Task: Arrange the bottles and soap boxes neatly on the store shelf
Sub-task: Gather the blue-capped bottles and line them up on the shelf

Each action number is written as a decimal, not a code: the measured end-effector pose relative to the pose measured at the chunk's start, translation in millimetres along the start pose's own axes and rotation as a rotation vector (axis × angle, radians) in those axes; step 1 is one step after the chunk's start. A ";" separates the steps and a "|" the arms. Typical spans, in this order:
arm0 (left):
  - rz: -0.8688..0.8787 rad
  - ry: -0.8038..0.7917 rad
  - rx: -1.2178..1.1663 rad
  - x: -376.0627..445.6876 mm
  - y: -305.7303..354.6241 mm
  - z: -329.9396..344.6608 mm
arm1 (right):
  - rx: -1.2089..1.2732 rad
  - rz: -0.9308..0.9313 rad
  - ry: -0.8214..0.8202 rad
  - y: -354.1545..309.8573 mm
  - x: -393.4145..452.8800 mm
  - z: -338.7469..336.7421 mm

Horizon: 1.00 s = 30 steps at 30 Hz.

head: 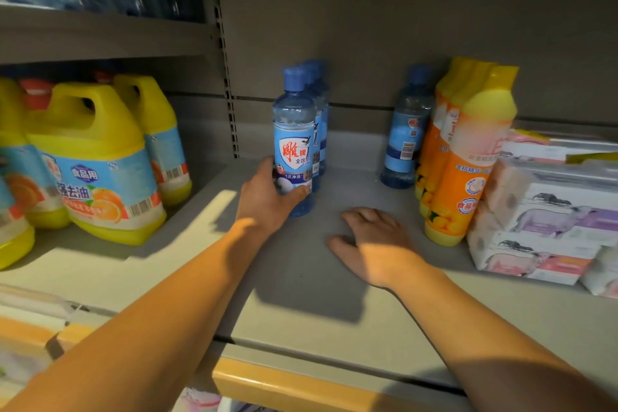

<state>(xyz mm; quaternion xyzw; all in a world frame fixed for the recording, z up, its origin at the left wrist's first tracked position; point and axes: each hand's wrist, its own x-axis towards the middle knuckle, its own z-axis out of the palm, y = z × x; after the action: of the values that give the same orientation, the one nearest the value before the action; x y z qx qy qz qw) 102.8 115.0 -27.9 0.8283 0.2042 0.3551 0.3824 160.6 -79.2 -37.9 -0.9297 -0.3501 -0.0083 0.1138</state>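
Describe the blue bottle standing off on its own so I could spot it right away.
Look at the grey shelf and find the row of orange bottles with yellow caps on the right. Just left of them, at the back, stands the lone blue bottle. Unlike the blue bottle in the left hand, it shows its barcode side, not the shield logo.

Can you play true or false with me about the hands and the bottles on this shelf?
1. The left hand grips the front blue bottle. True.
2. The right hand holds an orange bottle. False: it rests flat on the shelf, holding nothing.
3. One blue bottle stands apart from the row, beside the orange bottles. True.
4. The big yellow jugs are to the right of the blue bottles. False: they stand on the left.
5. The front blue bottle lies on its side. False: it stands upright.
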 end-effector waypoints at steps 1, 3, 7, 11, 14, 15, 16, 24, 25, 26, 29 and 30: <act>0.009 0.005 -0.010 -0.7 0.0 1.1 | 0.002 0.001 0.000 -0.5 -0.2 -0.2; 0.020 0.004 -0.011 -0.1 0.8 1.9 | 0.006 0.002 -0.003 -0.9 0.1 -0.8; 0.017 0.011 -0.019 -0.1 1.5 1.3 | 0.013 0.007 0.003 -1.7 0.2 -1.2; 0.009 0.008 -0.036 -2.6 3.9 1.0 | 0.021 0.012 0.001 -2.2 -0.8 -2.8; 0.003 -0.008 -0.045 -4.4 6.8 -1.2 | 0.031 0.015 -0.014 -3.1 -1.3 -5.7; -0.004 -0.017 -0.053 -4.6 7.3 -2.0 | 0.041 0.023 -0.017 -3.3 -1.7 -7.3; -0.015 -0.024 -0.070 -4.3 7.7 -3.1 | 0.066 0.039 -0.014 -3.1 -2.0 -9.8; -0.060 0.039 -0.173 -1.2 11.3 -21.9 | 0.391 0.099 0.474 -2.3 35.9 -75.3; -0.063 0.056 -0.196 -1.2 12.5 -23.0 | 0.363 0.104 0.531 -3.3 47.0 -87.2; -0.063 0.065 -0.214 -1.1 13.5 -23.9 | 0.316 0.109 0.588 -4.2 59.1 -98.2; -0.055 0.074 -0.247 -1.8 15.4 -25.1 | 0.099 0.138 0.663 -3.6 93.4 -127.4; -0.052 0.076 -0.252 -1.6 15.8 -26.0 | 0.009 0.164 0.641 -1.3 102.9 -135.5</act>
<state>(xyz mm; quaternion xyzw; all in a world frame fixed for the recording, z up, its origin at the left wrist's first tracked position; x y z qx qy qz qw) 83.4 116.9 -4.4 0.7540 0.1940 0.3990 0.4844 246.1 -40.9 104.1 -0.9044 -0.2203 -0.2898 0.2225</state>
